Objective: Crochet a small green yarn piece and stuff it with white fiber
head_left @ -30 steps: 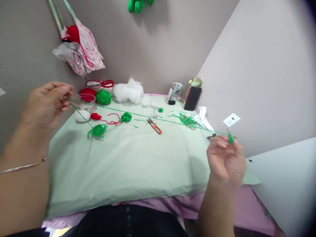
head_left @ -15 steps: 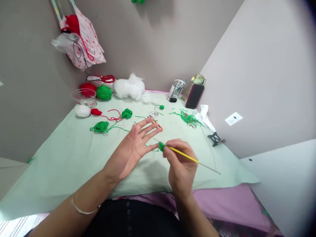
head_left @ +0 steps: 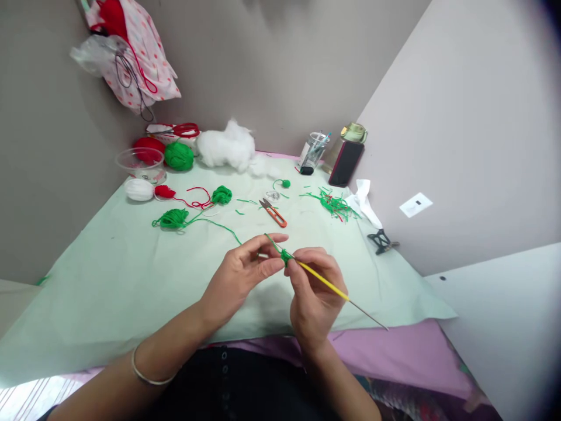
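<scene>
left hand point(head_left: 232, 280): spread → curled in at green piece point(head_left: 286, 256) | green yarn point(head_left: 272, 242): now over forefinger point(head_left: 276, 237) | orange snips point(head_left: 275, 216): uncovered

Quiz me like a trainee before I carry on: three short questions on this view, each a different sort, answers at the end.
1. Multiple choice: what does the right hand grip?
A) the snips
B) the yellow-handled crochet hook
C) the phone

2. True or false: the orange snips lie on the pale green cloth with their blade tips apart.

3. Fill in the missing word: the ball of yarn just left of the white stuffing in the picture is ____.

Key: 1. B; 2. True; 3. green
</scene>
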The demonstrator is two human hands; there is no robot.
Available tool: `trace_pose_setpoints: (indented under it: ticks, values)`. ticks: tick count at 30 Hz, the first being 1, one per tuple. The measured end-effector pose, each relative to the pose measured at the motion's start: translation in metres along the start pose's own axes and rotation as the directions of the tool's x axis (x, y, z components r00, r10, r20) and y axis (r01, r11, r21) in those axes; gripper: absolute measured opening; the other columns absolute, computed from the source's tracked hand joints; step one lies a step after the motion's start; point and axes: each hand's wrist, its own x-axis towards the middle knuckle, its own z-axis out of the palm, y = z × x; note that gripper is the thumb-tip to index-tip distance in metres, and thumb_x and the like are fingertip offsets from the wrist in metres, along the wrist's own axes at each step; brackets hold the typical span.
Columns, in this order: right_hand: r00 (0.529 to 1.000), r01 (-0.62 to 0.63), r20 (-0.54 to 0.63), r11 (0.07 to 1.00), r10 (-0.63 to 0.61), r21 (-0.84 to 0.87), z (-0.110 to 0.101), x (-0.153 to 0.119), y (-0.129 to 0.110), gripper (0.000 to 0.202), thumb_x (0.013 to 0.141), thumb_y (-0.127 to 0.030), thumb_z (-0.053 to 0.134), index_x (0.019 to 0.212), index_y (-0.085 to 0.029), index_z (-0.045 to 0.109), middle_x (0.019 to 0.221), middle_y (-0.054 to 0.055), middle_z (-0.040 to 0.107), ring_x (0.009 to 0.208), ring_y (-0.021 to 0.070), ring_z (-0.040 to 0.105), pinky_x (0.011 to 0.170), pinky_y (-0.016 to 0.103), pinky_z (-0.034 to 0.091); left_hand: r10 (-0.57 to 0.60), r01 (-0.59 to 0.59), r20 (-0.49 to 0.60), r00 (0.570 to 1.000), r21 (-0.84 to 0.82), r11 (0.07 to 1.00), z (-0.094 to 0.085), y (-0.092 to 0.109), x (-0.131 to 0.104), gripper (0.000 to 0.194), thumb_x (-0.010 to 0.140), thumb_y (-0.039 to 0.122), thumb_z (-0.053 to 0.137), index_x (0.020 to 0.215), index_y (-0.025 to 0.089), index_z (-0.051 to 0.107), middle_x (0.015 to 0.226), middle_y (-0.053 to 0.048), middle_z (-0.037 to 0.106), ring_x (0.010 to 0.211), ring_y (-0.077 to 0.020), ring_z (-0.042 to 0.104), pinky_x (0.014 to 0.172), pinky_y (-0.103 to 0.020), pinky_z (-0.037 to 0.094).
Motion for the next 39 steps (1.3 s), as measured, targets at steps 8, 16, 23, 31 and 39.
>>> trace_pose_setpoints:
  ticks: [8, 16, 23, 31, 39]
  values:
    - [0.997, -0.074, 0.033, 0.997, 0.074, -0.014, 0.000, 0.000, 0.008, 0.007, 0.087, -0.022, 0.079, 0.088, -0.027, 0.074, 0.083, 0.000, 0.068, 0.078, 0.0152, 0.067, 0.068, 0.029, 0.056, -0.201, 0.190, 0.009, 0.980, -0.367, 0.911, 0.008, 0.003, -0.001, 0.045, 0.075, 0.028, 0.092, 0.117, 0.021, 0.078, 0.078, 0.003, 0.064, 0.062, -0.0097, 0.060, 0.059, -0.023, 0.051]
    - [0.955, -0.294, 0.078, 0.949, 0.286, 0.118, 0.002, -0.001, 0.017, 0.012, 0.086, -0.030, 0.082, 0.091, -0.024, 0.073, 0.084, -0.003, 0.070, 0.071, 0.0111, 0.067, 0.067, 0.025, 0.056, -0.227, 0.191, -0.028, 0.974, -0.445, 0.875, 0.012, 0.000, -0.005, 0.041, 0.088, 0.019, 0.080, 0.127, 0.017, 0.070, 0.080, 0.004, 0.063, 0.060, -0.0070, 0.066, 0.056, -0.017, 0.053]
    - [0.981, -0.092, 0.174, 0.996, 0.089, 0.006, -0.011, 0.009, 0.014, 0.011, 0.099, -0.028, 0.068, 0.101, -0.028, 0.079, 0.093, -0.001, 0.071, 0.083, 0.0120, 0.068, 0.076, 0.026, 0.055, -0.185, 0.173, 0.008, 0.983, -0.403, 0.899, 0.004, 0.002, -0.003, 0.032, 0.090, 0.018, 0.077, 0.123, 0.021, 0.076, 0.092, 0.001, 0.065, 0.080, -0.0103, 0.071, 0.080, -0.023, 0.059]
    - [0.960, 0.029, 0.279, 1.000, -0.029, 0.005, -0.014, 0.015, 0.010, 0.017, 0.099, -0.023, 0.066, 0.105, -0.029, 0.081, 0.099, 0.003, 0.078, 0.095, 0.0181, 0.072, 0.082, 0.033, 0.059, -0.111, 0.109, 0.004, 0.994, -0.262, 0.959, 0.003, -0.005, -0.005, 0.043, 0.091, 0.023, 0.080, 0.133, 0.023, 0.071, 0.083, 0.005, 0.064, 0.066, -0.0059, 0.063, 0.070, -0.020, 0.053]
    - [0.951, -0.245, 0.230, 0.959, 0.209, 0.143, -0.013, 0.011, 0.016, 0.012, 0.098, -0.030, 0.070, 0.099, -0.029, 0.081, 0.094, 0.001, 0.079, 0.077, 0.0130, 0.068, 0.072, 0.028, 0.057, -0.179, 0.173, 0.003, 0.984, -0.285, 0.943, 0.003, -0.002, -0.007, 0.050, 0.089, 0.022, 0.080, 0.137, 0.020, 0.065, 0.096, 0.000, 0.067, 0.078, -0.0132, 0.074, 0.072, -0.025, 0.061]
